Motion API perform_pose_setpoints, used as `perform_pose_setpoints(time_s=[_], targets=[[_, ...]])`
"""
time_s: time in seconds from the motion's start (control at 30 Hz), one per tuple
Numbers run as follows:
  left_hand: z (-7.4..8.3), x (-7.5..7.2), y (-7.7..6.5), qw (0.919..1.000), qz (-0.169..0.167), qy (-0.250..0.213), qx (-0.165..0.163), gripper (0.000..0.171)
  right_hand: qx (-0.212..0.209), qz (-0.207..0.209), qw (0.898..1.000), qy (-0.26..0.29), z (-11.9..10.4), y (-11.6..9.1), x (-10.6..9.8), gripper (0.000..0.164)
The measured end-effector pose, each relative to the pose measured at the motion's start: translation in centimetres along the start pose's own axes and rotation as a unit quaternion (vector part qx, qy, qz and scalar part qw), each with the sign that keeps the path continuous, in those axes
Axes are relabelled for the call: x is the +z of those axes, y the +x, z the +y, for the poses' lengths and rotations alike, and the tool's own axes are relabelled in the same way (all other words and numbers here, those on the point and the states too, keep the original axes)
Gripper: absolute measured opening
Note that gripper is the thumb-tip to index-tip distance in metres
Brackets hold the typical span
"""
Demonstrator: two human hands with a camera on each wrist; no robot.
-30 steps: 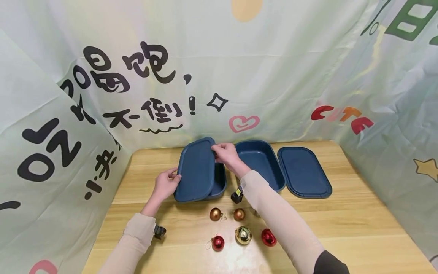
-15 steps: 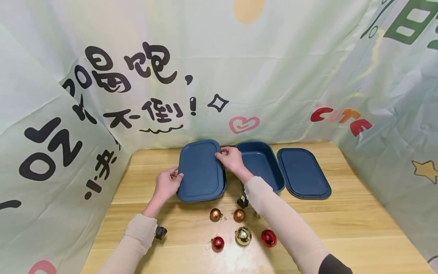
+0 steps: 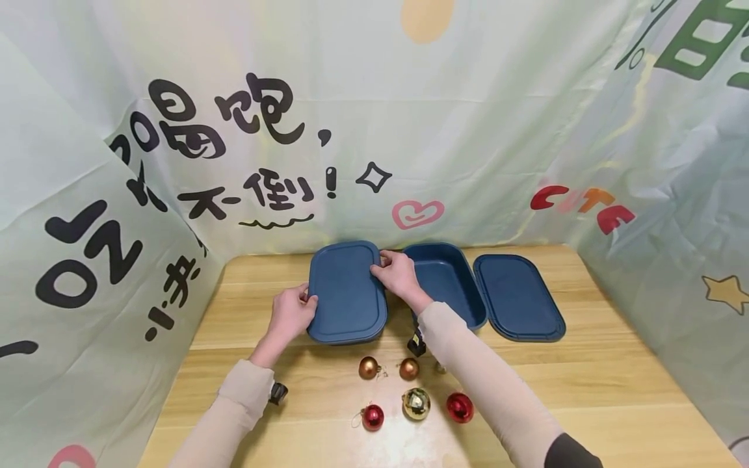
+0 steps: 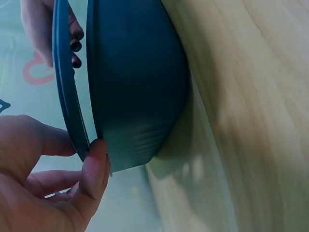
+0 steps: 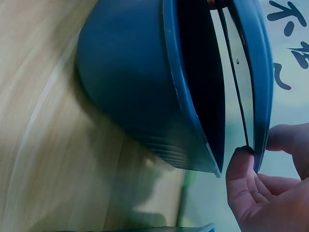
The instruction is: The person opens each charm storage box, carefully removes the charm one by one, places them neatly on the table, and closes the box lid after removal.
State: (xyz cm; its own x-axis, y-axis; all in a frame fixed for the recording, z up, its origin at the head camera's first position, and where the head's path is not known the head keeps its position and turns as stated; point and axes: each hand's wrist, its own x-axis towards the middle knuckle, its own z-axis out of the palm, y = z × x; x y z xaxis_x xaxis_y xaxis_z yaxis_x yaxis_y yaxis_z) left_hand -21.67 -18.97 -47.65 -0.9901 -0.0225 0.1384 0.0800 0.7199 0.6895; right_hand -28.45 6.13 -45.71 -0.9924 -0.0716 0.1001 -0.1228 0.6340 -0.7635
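Note:
My left hand (image 3: 294,312) pinches the left edge of a dark blue rectangular lid (image 3: 348,292), and my right hand (image 3: 399,273) pinches its right edge. Directly under the lid stands a deep blue box (image 5: 130,72) of matching shape. Both wrist views show a narrow gap between the lid (image 4: 67,87) and the box's rim (image 4: 92,87). In the right wrist view, thumb and fingers (image 5: 241,179) clasp the lid's edge from both faces. From above, the lid covers nearly all of the box's opening.
Beside my right hand stands a second blue box (image 3: 450,279), uncovered, with another blue lid (image 3: 519,298) flat to its right. Nearer me lie several baubles, among them a gold one (image 3: 416,403), a red one (image 3: 459,407) and a copper one (image 3: 368,368). Printed fabric (image 3: 480,130) hangs behind the table.
The lid has gone from tilted and offset left, with part of the box showing, to nearly level and lined up over it. Both hands have shifted slightly right with it.

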Motion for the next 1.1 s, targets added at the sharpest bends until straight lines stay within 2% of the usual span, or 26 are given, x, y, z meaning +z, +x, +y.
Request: perform_pose_setpoints(time_s=[0.2,0.43,0.87,1.1], targets=[[0.5,0.1,0.2,0.9988,0.008,0.042,0.024,0.043,0.011,-0.003,1.0,-0.002,0.4,0.3,0.3,0.05],[0.6,0.4,0.3,0.9971,0.018,0.063,0.04,0.043,0.027,-0.006,1.0,0.0,0.7,0.5,1.1,0.049],[0.5,0.7,0.8,0.9963,0.006,0.078,0.035,0.042,0.021,-0.005,1.0,0.003,1.0,1.0,1.8,0.044],[0.4,1.1,1.1,0.9964,0.002,0.08,0.03,0.044,0.034,-0.008,0.999,0.004,1.5,1.3,2.0,0.046]])
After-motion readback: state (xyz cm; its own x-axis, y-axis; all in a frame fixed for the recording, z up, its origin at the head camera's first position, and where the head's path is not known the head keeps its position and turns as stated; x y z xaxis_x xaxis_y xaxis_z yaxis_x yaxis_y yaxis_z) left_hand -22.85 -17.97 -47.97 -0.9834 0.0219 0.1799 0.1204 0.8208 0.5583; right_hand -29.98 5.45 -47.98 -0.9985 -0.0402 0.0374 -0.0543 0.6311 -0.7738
